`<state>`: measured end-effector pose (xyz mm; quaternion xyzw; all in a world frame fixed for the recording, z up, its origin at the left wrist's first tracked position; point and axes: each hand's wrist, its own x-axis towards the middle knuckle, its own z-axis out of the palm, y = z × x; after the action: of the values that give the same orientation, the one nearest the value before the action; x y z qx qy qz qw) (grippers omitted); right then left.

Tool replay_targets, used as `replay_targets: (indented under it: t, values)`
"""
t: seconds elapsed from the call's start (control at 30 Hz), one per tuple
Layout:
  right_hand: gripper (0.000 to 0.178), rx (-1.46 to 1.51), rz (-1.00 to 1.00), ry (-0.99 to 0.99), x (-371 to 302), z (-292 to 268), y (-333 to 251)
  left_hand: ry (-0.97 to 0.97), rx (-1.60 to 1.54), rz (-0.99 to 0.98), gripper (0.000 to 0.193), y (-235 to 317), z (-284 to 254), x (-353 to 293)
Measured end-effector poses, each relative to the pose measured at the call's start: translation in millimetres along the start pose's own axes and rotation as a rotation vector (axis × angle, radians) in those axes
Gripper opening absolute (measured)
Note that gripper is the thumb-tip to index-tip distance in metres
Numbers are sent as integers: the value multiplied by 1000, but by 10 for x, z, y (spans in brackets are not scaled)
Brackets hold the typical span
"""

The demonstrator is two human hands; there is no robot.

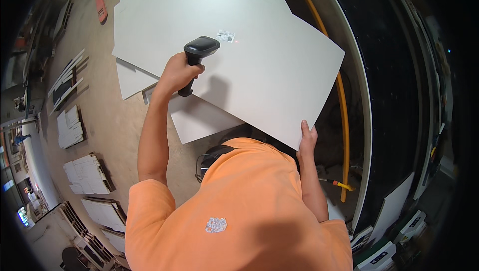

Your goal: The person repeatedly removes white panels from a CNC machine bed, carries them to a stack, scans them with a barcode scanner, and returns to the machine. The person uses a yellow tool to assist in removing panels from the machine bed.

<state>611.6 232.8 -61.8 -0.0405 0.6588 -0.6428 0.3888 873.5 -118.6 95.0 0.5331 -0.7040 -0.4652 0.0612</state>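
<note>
My left hand is wrapped around the handle of a black barcode scanner. The scanner's head hangs over a large white panel, tilted toward a small printed label on it. A small red light spot shows just beside the label. At the panel's near right corner, my right hand grips the edge, thumb on top and the other fingers mostly hidden beneath. More white panels lie under this one, turned at different angles.
Stacks of white boards stand on the floor to the left. A red pallet-jack-like part is at the far left of the panels. Along the right runs a yellow bar, beside a long dark machine or bench.
</note>
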Motion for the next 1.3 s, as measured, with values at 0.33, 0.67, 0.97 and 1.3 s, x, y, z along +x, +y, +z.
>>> replay_targets:
  t: [0.33,0.67,0.97,1.3]
  values:
    - [40,-15,-24,15,-4,16,-20,-22,-86,10,21,-49,-74,158]
    - [45,-16,17,52,-41,98,-131,-175,170,-23,27,-289,-127,-330]
    - [47,41,75,52,-2,401,-74,-410,629,-122,27,-1756,583,-767]
    - [39,-522,83,-600,377,1393,-51,-237,695,31,45,-1735,1283,-92]
